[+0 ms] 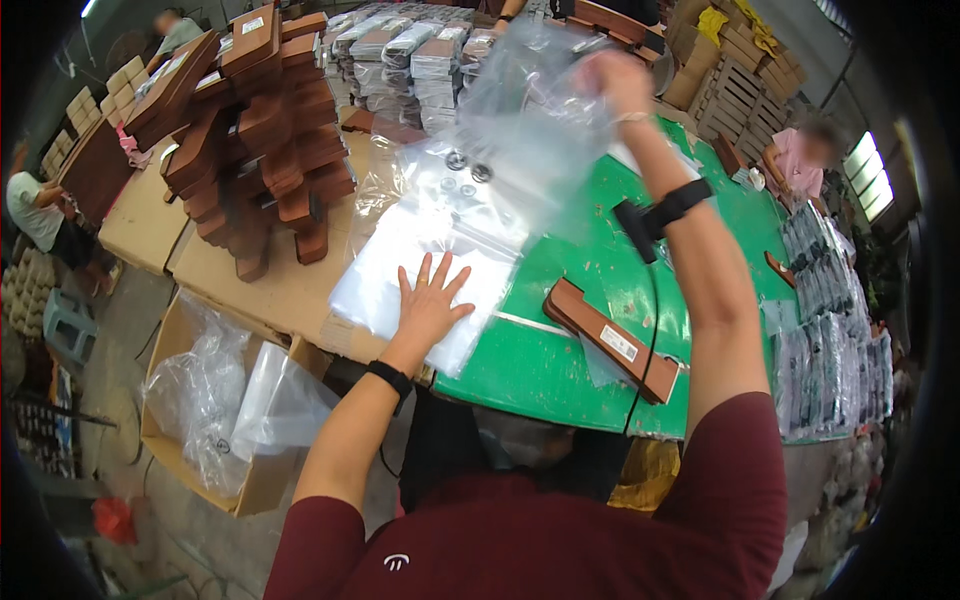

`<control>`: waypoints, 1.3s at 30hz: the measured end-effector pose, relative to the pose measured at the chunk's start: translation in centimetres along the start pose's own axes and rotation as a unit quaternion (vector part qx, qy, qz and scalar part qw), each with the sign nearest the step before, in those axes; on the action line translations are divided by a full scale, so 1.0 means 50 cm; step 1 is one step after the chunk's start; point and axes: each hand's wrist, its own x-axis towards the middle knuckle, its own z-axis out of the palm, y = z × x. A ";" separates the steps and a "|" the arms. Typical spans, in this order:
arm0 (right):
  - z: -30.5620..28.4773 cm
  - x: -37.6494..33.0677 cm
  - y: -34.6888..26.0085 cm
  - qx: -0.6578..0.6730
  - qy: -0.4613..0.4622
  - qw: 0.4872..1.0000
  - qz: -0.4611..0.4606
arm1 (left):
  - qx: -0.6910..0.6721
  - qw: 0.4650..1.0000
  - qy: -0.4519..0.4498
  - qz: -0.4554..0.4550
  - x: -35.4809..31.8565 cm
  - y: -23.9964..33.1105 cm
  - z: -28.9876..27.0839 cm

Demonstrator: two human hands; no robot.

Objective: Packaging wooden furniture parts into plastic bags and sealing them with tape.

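My left hand (432,308) lies flat with fingers spread on a stack of clear plastic bags (380,285). Up at the far side of the table, my right hand (618,85), smeared by motion, grips a clear plastic bag (540,105) that billows to its left. Some black round marks or rings (481,173) show on the plastic beyond my left hand; I cannot tell whether they are printed. A reddish-brown wooden-looking piece (575,305) with a white label rests on the green tabletop (520,365), below my right forearm.
Tall piles of brown pieces (275,130) stand on cardboard (235,285) at the left. An open carton (175,440) of plastic bags sits below them. Wrapped packs (835,370) line the right edge. A black cord (655,320) crosses the table. Several people work around.
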 end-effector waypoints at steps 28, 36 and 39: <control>-0.185 -0.194 -0.080 0.411 -0.141 0.878 0.203 | -0.737 0.640 0.107 -0.187 0.305 -0.035 -0.054; -0.042 -0.401 -0.146 0.442 -0.151 0.851 0.242 | -0.588 0.809 -0.002 0.016 0.078 0.187 -0.159; -0.046 -0.457 -0.202 0.203 -0.110 0.969 0.087 | -0.378 0.903 0.205 -0.019 0.072 0.170 -0.143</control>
